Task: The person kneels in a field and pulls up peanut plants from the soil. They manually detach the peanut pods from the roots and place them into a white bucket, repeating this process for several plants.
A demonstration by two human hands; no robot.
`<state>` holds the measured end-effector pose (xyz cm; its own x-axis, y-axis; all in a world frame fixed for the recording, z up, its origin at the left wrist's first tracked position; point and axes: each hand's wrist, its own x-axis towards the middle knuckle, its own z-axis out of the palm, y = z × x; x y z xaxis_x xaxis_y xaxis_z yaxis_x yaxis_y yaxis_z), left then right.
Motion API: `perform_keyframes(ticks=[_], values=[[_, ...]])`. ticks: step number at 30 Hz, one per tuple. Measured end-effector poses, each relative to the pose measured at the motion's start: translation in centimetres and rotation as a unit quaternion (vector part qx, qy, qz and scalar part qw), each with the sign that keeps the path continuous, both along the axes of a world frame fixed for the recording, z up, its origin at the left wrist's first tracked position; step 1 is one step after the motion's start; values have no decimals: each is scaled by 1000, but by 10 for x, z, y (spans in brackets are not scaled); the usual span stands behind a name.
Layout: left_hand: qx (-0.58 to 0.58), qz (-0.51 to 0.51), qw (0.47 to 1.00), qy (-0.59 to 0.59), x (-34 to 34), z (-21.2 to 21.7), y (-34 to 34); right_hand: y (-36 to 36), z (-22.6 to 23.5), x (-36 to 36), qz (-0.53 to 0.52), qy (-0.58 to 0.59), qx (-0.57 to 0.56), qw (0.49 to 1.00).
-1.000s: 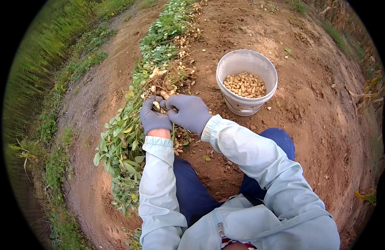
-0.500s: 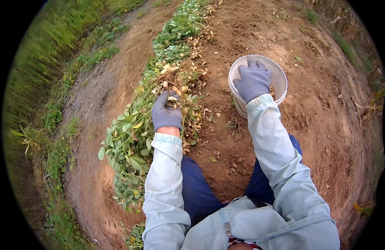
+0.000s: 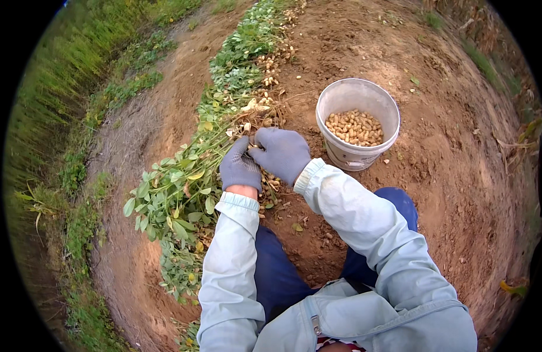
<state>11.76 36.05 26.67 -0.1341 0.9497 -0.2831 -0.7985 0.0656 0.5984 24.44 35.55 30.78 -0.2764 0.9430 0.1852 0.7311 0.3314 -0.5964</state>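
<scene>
Two gloved hands meet over a row of uprooted peanut plants (image 3: pixel 224 135) lying on bare brown soil (image 3: pixel 447 193). The left hand (image 3: pixel 240 168) is curled around the stems and roots, and the right hand (image 3: pixel 282 154) closes beside it, fingertips touching the same clump; what exactly they pinch is hidden under the grey-blue gloves. To the right of the hands, near but apart, stands a round pale plastic bucket (image 3: pixel 341 154), partly filled with tan peanut pods (image 3: pixel 356 127). A small dark patch on its lower wall may be a label, too small to make out. The plants run from the knees up the picture, leaves green and yellowing on the left side, pale pods strung along the right edge. Grass (image 3: pixel 53 105) borders the left rim, blurred.
</scene>
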Motion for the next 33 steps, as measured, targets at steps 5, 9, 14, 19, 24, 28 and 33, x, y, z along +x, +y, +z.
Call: perform_keyframes(ticks=[5, 9, 14, 19, 24, 28, 33], values=[[-19, 13, 999, 47, 1, 9, -5, 7, 3, 15, 75, 126, -63, 987], [-52, 7, 998, 38, -7, 6, -2, 9, -6, 24, 139, 246, -83, 956], [-27, 20, 999, -8, -10, 14, -2, 1, 3, 32, 70, 209, 12, 975], [-27, 61, 998, -1, -8, 19, -2, 23, 14, 94, -210, -145, 27, 967], [-49, 94, 994, 38, -4, 18, -4, 6, 35, 73, -43, 52, -66, 996], [-38, 62, 997, 37, 3, 17, -4, 6, 7, 38, -40, 210, -120, 969], [-60, -10, 998, 25, 1, 21, -9, 16, -18, 18, -77, 445, -117, 884]])
